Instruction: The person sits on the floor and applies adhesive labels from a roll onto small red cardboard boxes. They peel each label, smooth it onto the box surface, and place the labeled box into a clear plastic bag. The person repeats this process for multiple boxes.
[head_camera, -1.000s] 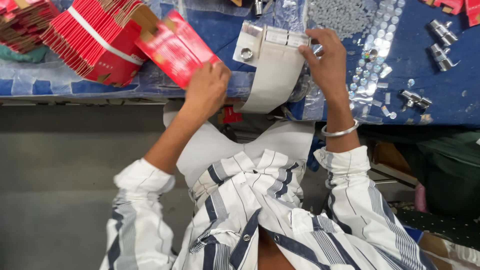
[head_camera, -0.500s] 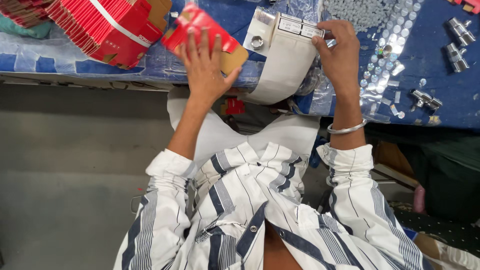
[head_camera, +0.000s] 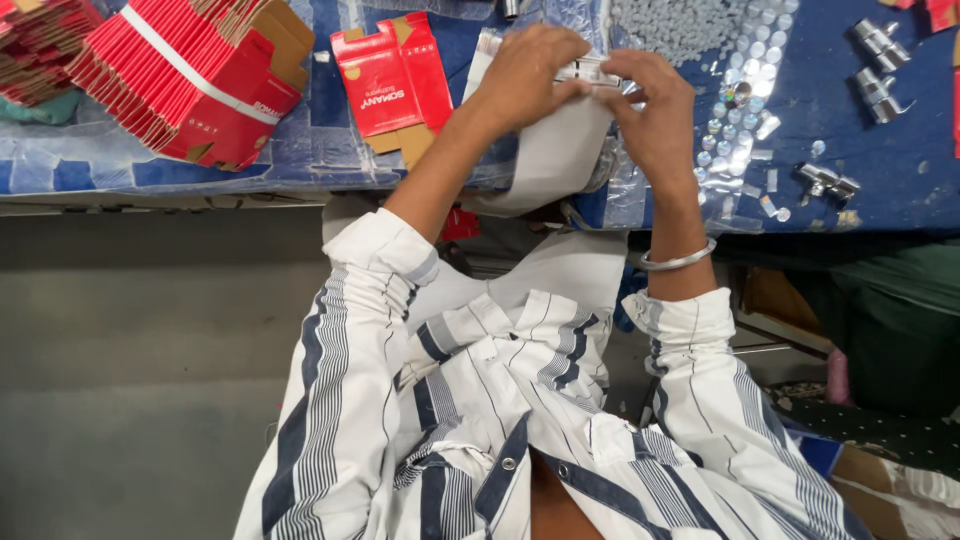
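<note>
**Both hands close on a small metal part at the bench edge**

Nearest the camera is the person's striped white and dark blue shirt, sleeves rolled to the forearm, with a thin metal bangle on the right wrist. Beyond it, at the near edge of the bench, the left hand and right hand meet. Their fingers are curled together, pinching a small shiny metal part over a white sheet that droops limply off the bench edge. The step looks like fitting or wrapping the part; how firmly each hand grips cannot be told, since the fingers hide most of it. What follows would seem to call for fine fingertip work, as the part is small and smooth.

Left of the hands a flat red carton lies unfolded on the blue, plastic-covered bench top, brown card showing at its flaps. Farther left sits a banded stack of red cartons. To the right, small clear discs are scattered, and chrome fittings gleam, hard and angular.
</note>
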